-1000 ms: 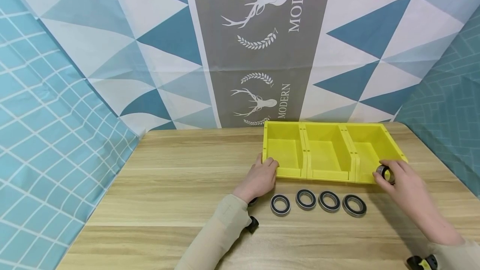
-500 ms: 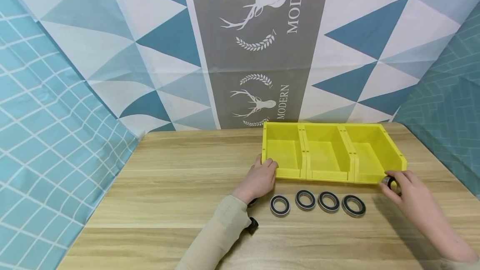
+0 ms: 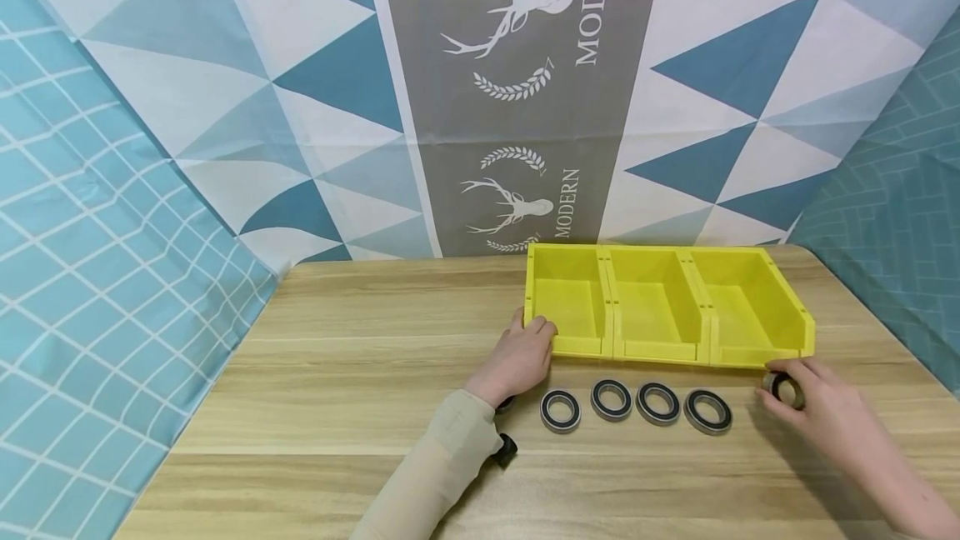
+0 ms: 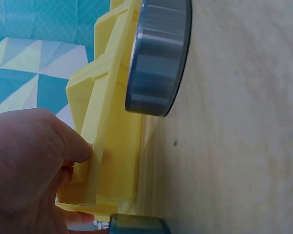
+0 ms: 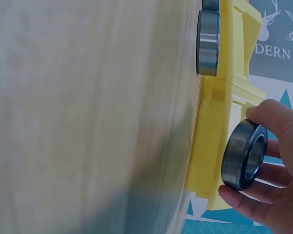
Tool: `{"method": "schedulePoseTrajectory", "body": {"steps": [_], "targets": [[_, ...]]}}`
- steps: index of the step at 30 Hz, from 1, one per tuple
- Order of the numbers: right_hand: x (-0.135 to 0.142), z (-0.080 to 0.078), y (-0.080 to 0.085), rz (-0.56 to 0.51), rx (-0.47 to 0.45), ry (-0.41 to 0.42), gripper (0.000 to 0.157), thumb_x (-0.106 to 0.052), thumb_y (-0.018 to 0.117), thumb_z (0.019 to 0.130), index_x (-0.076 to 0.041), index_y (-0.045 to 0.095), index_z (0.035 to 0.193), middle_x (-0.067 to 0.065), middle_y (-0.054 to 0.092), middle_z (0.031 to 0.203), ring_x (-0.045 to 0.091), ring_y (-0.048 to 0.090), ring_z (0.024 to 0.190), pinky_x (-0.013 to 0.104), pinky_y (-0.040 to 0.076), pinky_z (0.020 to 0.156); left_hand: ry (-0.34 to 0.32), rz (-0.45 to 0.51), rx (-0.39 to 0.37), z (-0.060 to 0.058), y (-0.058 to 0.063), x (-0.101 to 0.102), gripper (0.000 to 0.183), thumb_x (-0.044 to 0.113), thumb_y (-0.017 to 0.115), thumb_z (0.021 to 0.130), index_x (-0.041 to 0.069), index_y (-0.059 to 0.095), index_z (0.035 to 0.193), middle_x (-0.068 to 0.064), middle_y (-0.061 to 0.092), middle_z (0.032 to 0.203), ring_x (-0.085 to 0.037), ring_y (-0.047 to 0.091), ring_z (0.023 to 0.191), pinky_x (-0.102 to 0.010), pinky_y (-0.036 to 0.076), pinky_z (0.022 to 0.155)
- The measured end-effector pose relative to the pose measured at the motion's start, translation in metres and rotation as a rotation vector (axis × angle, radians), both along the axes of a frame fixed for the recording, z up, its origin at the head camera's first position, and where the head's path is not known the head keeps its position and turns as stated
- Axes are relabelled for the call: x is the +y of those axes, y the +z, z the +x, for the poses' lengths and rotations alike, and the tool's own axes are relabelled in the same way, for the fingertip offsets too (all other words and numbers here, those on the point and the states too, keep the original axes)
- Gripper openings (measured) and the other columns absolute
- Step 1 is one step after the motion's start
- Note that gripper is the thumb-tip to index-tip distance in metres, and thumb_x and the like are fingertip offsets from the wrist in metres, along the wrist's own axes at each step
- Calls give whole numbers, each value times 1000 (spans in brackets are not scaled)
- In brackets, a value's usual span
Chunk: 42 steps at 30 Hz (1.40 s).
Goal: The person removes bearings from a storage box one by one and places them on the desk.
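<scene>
My right hand pinches a ball bearing between thumb and fingers, tilted on edge, just in front of the right-hand compartment of a yellow three-compartment bin. My left hand grips the bin's front left corner, with the thumb on its front lip in the left wrist view. Several more bearings lie flat on the table in a row before the bin, among them a left one and a right one. Another bearing is mostly hidden by my left wrist.
The wooden table extends left and toward me. A patterned cloth wall rises behind the bin, with blue tiled cloth at the left and teal cloth at the right. No bearings show inside the compartments.
My right hand has drawn back from the right compartment's front, toward me and slightly right, still holding the bearing. My left hand has stayed on the bin's corner.
</scene>
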State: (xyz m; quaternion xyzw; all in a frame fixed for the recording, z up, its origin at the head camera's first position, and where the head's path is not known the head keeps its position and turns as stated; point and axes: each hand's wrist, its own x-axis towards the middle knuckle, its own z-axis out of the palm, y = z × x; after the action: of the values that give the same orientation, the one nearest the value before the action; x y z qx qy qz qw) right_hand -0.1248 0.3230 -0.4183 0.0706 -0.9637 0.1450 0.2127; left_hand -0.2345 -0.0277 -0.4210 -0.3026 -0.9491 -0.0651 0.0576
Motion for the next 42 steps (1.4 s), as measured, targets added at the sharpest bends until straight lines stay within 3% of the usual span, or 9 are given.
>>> {"method": "schedulePoseTrajectory", "body": {"steps": [4,10,19,25,42], "targets": [[0,1,-4,20,-12,35,37,-14,76,67,1,59,96,19,58,88,34,58,73,52,47,57,0,3,-1,0,0,0,24,19,36,96,12,52,113,-4,54,112,-40,36,124,-47,45,91],[-3,2,-9,40,-84,84,37,-13,78,63,0,60,92,19,59,89,39,59,79,54,48,63,-1,4,7,1,2,-1,23,19,37,96,12,52,112,-4,53,111,-39,36,124,-46,45,90],[-5,0,-8,79,-212,120,36,-18,78,67,-1,61,94,16,59,92,34,60,81,51,49,67,-8,2,25,3,4,-1,21,19,37,96,12,52,110,-3,53,110,-38,37,123,-45,47,89],[-7,0,-9,110,-234,140,31,-20,77,67,-5,64,91,8,59,89,24,59,76,44,51,64,-4,6,11,3,5,0,21,19,36,96,12,51,110,-3,53,110,-39,36,124,-45,46,90],[-12,-4,-10,162,-306,170,31,-21,75,69,-6,65,95,5,58,90,23,57,81,45,49,70,4,3,8,4,4,-2,21,19,38,96,12,52,110,-3,54,111,-39,37,123,-45,46,89]]}}
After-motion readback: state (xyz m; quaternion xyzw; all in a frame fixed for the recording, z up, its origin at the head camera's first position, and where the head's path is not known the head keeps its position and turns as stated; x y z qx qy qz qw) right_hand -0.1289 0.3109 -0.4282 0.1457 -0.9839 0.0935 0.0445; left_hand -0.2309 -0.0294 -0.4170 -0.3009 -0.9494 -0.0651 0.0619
